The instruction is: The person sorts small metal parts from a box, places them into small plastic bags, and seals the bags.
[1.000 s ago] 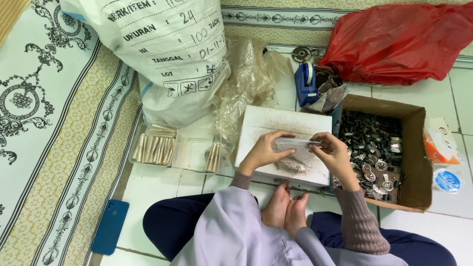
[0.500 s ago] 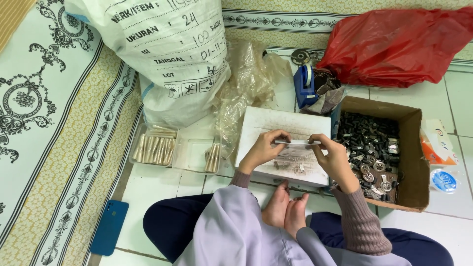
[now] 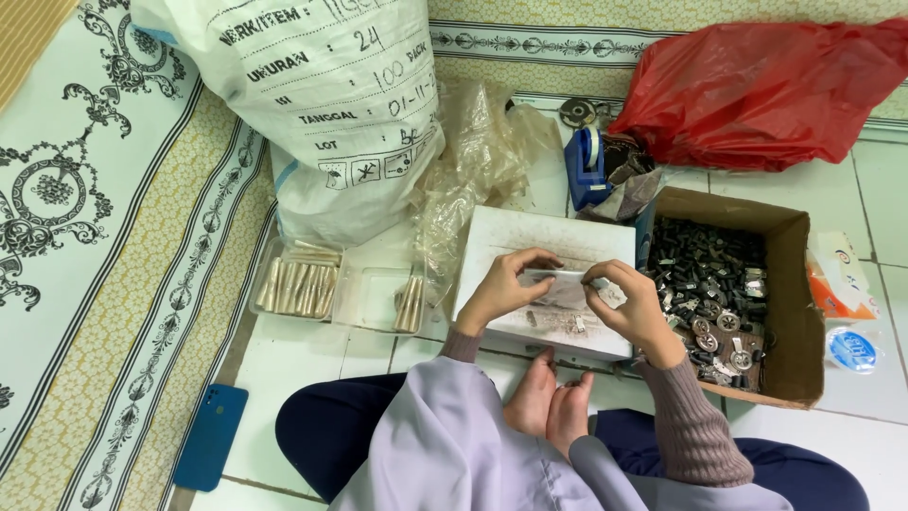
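Observation:
My left hand point(image 3: 504, 289) and my right hand point(image 3: 632, 305) together hold a small clear plastic packet point(image 3: 560, 284) by its two ends, just above a white board point(image 3: 530, 246) on the tiled floor. A few small metal parts point(image 3: 567, 322) lie on the board under the packet. To the right of my right hand, a brown cardboard box point(image 3: 785, 312) holds several small dark and silver metal parts point(image 3: 711, 293). My bare feet point(image 3: 553, 409) rest below the board.
A big white printed sack point(image 3: 331, 104) stands at the back, crumpled clear plastic point(image 3: 473, 161) beside it. Clear trays of filled packets point(image 3: 298, 287) lie left. A red bag point(image 3: 757, 90), a blue tape dispenser point(image 3: 586, 166), a blue phone point(image 3: 211, 435) and patterned carpet point(image 3: 85, 237) surround me.
Both hands have lifted the packet slightly and pulled a little apart along it. The view has shifted a bit; nothing else has moved.

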